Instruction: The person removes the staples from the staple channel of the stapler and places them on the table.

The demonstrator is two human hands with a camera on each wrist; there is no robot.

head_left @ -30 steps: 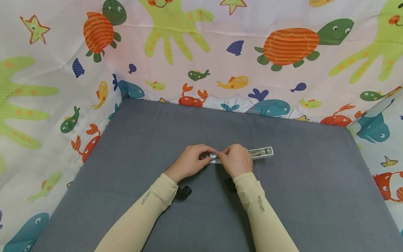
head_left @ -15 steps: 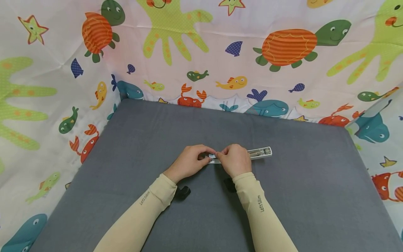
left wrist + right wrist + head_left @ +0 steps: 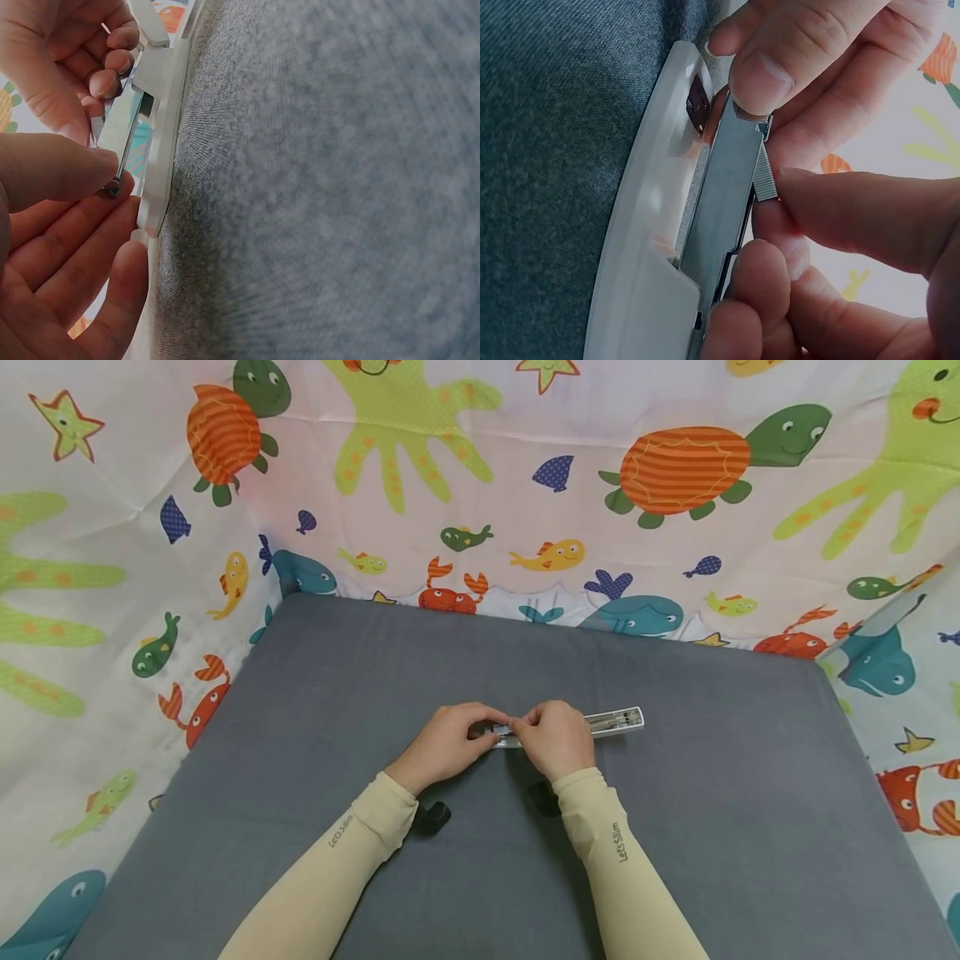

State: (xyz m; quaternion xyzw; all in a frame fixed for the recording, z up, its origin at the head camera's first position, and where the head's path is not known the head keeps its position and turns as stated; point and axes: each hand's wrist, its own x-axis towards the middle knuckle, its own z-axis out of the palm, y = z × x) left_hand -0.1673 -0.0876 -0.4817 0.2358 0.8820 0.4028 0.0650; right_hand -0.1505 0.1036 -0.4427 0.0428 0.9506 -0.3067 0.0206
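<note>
Head view: a white stapler (image 3: 618, 722) is lain lengthwise, left to right, over the grey cloth (image 3: 375, 652); its right end is left exposed. Its left part is covered by the left hand (image 3: 446, 747) and the right hand (image 3: 555, 739), whose fingertips are brought together there. The far side is bounded by a patterned curtain (image 3: 547, 502).

Left wrist view: the metal magazine (image 3: 118, 139) is seen raised at an angle from the white body. Its end is pinched by the left hand, between thumb and fingers.

Right wrist view: a short staple strip (image 3: 765, 176) is pinched between thumb and forefinger of the right hand, just beside the magazine's edge.

The step in hand is judged to be loading of staples. For the next move, the strip should be aligned with the magazine's channel; whether it is already partly seated cannot be told.
</note>
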